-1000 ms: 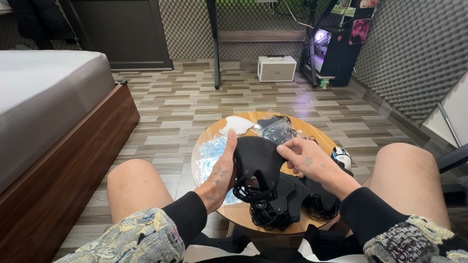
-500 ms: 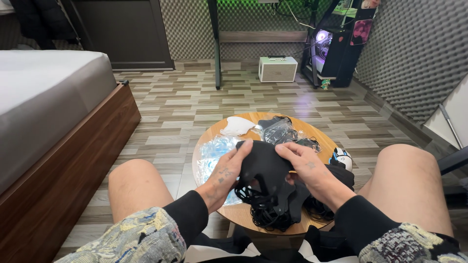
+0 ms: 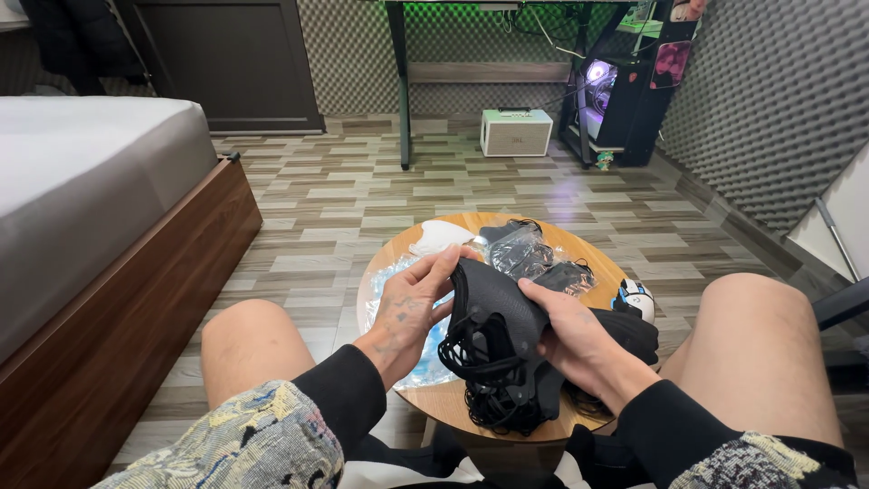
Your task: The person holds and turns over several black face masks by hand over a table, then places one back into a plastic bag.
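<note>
Holding: left hand (image 3: pixel 412 303) and right hand (image 3: pixel 570 335) both grip a black mask (image 3: pixel 498 303) over the round table (image 3: pixel 593 263).
Beneath: mask pile (image 3: pixel 507 398).
Around: white mask (image 3: pixel 439 237), bagged masks (image 3: pixel 525 252), mouse (image 3: pixel 634 297), bed (image 3: pixel 100 181).

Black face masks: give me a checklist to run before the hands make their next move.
1. Left hand on the top black mask: ok, fingers on its left edge.
2. Right hand grip on the same mask: ok, thumb on top.
3. Stack of black masks resting on the round wooden table: ok.
4. Ear loops untangled: not ok, bunched below the stack.
5. Only one mask separated: cannot tell.
6. Clear plastic wrappers away from the hands: ok, farther back.
</note>
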